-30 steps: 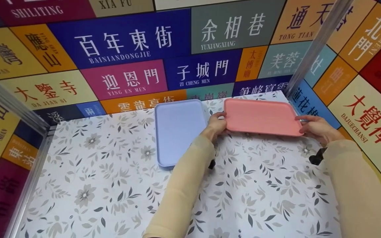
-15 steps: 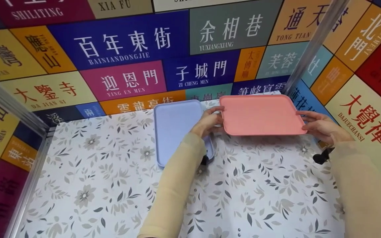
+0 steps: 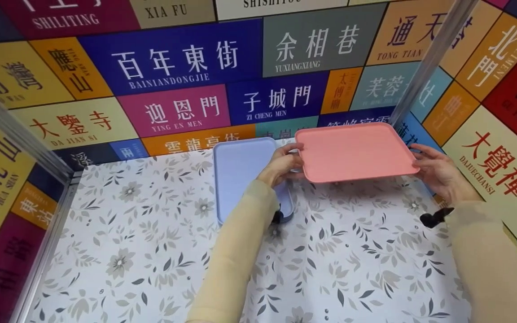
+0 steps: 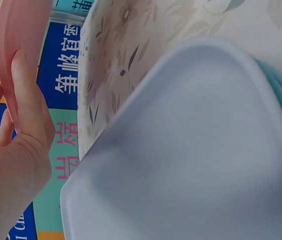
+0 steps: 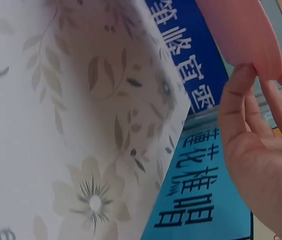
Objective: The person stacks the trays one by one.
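Note:
A pink rectangular tray is held up off the table between both hands, a shadow under it. My left hand pinches its left short edge, thumb and fingers on opposite faces in the left wrist view. At the other short edge my right hand pinches the rim near the corner; the right wrist view shows the tray's end between the fingertips. Left of it a lavender tray lies on the table, partly covered by my left forearm. Below that tray, the left wrist view shows edges of teal and blue trays.
The table has a white cover with grey leaves and flowers. Colourful panels with Chinese lettering rise behind and at both sides. A clear corner strip stands at the back right, near the pink tray.
The pink tray has been raised off the table and tilted towards the camera, both hands rising with it. The lavender tray stays in place; the head view has shifted slightly.

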